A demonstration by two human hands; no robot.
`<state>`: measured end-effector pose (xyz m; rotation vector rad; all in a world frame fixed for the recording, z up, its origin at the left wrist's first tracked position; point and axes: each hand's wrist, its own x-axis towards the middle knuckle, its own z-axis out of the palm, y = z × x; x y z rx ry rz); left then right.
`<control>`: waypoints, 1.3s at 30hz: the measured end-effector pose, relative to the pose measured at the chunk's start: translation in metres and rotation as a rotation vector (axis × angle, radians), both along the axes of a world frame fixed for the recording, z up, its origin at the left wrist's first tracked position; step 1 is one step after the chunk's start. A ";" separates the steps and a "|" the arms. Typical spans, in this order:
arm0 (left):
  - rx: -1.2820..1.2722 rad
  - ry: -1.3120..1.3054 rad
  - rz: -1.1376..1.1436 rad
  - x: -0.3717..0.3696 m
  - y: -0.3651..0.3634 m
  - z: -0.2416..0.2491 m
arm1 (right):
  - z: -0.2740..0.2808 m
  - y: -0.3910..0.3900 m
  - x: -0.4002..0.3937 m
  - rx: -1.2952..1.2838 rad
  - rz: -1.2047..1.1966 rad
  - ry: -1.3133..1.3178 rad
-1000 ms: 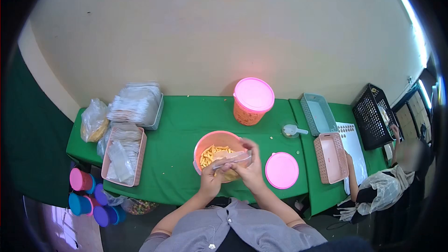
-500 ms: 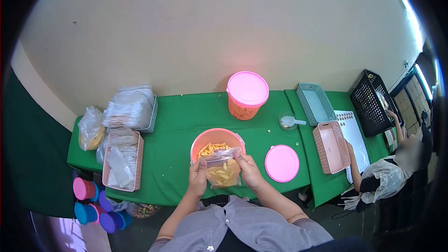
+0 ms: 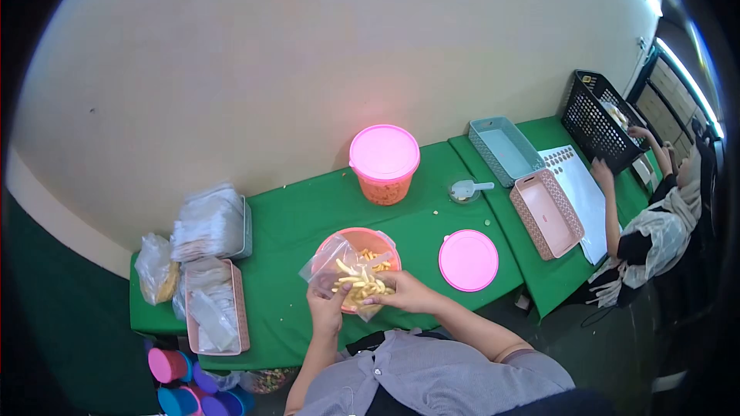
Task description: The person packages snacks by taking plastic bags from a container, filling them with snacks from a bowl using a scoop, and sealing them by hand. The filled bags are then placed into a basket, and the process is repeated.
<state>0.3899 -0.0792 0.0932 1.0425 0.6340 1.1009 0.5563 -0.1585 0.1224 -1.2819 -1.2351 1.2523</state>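
The clear bag of yellow snack sticks is now held tilted over the open pink tub, where half a second ago it hung upright. It is pinched shut-fingered by the left hand at its 7 o'clock corner and by the right hand at 3 o'clock. The mouth seems closed (glare hides the seal). A pink lid lies at the tub's 3 o'clock.

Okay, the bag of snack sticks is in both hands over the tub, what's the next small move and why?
Probably press the bag's top edge shut. Both hands, left and right, hold the clear bag of yellow sticks above the open pink tub, and its mouth looks unsealed, though that's hard to tell.
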 end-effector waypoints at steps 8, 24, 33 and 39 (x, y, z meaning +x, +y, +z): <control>-0.223 0.001 -0.264 0.015 -0.008 0.004 | 0.027 -0.010 0.003 -0.259 -0.205 -0.203; -0.305 -0.136 -0.131 0.025 0.001 -0.021 | -0.071 0.005 -0.011 -0.006 -0.404 0.514; -0.430 -0.181 -0.166 0.029 0.003 -0.027 | -0.068 0.005 -0.009 0.003 -0.308 0.510; -0.499 -0.104 -0.128 0.028 0.001 -0.040 | -0.065 0.003 -0.013 -0.066 -0.358 0.546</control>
